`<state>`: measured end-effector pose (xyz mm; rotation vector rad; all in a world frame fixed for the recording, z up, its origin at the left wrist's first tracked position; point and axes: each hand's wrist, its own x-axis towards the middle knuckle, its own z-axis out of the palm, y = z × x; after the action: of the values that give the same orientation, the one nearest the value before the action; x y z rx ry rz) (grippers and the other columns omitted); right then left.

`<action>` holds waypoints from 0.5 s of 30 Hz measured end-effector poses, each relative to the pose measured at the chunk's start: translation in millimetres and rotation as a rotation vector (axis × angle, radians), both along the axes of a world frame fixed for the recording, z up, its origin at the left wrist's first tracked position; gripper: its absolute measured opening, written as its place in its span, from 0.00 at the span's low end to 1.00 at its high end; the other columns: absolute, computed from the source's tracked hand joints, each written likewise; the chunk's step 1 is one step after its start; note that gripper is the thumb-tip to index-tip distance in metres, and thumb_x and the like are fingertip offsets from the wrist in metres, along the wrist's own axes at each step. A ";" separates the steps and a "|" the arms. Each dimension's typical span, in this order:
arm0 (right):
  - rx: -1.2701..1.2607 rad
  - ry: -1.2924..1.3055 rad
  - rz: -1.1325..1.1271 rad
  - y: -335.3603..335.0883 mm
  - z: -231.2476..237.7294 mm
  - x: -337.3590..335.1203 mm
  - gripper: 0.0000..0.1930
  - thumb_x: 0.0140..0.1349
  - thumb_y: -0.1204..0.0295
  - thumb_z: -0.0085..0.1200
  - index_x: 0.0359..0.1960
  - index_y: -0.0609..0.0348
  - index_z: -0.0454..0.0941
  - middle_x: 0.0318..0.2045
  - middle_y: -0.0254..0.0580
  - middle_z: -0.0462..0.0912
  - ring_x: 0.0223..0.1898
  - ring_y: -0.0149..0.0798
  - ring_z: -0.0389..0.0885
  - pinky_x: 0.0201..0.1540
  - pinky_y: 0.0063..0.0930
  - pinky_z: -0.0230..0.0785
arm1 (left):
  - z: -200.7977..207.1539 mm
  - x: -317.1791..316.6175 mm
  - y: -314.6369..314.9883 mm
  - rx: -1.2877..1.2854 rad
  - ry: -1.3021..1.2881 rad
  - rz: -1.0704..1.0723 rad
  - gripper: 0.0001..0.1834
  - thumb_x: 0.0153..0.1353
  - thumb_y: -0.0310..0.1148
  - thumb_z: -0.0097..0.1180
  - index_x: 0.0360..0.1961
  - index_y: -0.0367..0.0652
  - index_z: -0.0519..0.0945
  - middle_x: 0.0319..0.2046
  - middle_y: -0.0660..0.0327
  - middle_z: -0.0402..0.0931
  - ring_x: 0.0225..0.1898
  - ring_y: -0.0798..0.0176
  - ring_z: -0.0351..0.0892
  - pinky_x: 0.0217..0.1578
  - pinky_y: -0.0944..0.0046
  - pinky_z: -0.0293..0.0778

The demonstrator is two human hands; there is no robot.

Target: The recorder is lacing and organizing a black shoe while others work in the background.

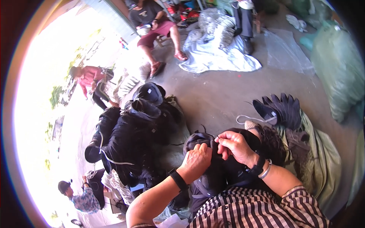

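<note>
On my lap lies a dark cloth piece with a rounded rim, cap-like in shape. My left hand is closed, its fingers curled down over the near edge of this cloth piece. Just to the right, my right hand is raised a little, thumb and forefinger pinched together. Something small and dark shows at those fingertips, too small to name. A thin dark cord end sticks up beyond the cloth piece's rim. More black cloth covers my knees below both hands.
To the left rises a heap of stacked black cloth pieces tied with white cord. At right, a nested dark stack rests by a pale green sack. Large green bags stand far right. Several people sit around; a white sheet lies ahead.
</note>
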<state>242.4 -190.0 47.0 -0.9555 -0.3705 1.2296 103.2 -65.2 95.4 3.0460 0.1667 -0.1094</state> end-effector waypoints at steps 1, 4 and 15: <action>-0.008 -0.005 -0.002 1.1 0.2 1.4 0.09 0.66 0.70 0.48 0.40 0.62 0.76 0.23 0.38 0.80 0.15 0.27 0.75 0.19 0.17 0.70 | 1.2 -0.6 3.5 -0.163 -0.018 0.050 0.06 0.51 0.31 0.56 0.29 0.41 0.75 0.30 0.57 0.72 0.36 0.53 0.76 0.33 0.56 0.75; -0.032 -0.032 0.006 2.2 0.6 0.8 0.09 0.66 0.70 0.49 0.41 0.63 0.76 0.24 0.39 0.80 0.16 0.26 0.75 0.20 0.16 0.69 | 12.6 -7.5 2.5 -0.606 -0.046 0.214 0.08 0.55 0.33 0.57 0.34 0.44 0.76 0.34 0.58 0.74 0.36 0.53 0.78 0.36 0.58 0.75; -0.106 -0.402 0.311 15.4 -2.9 5.2 0.05 0.62 0.75 0.53 0.33 0.66 0.76 0.20 0.39 0.80 0.16 0.25 0.75 0.20 0.17 0.69 | 2.6 -14.3 -51.5 -1.227 0.088 0.183 0.05 0.65 0.30 0.49 0.38 0.40 0.71 0.25 0.62 0.74 0.29 0.66 0.78 0.31 0.64 0.74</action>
<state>247.6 -174.7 44.1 -1.2747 -0.8009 1.3427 89.0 -116.7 98.0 1.7979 0.2567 -0.2260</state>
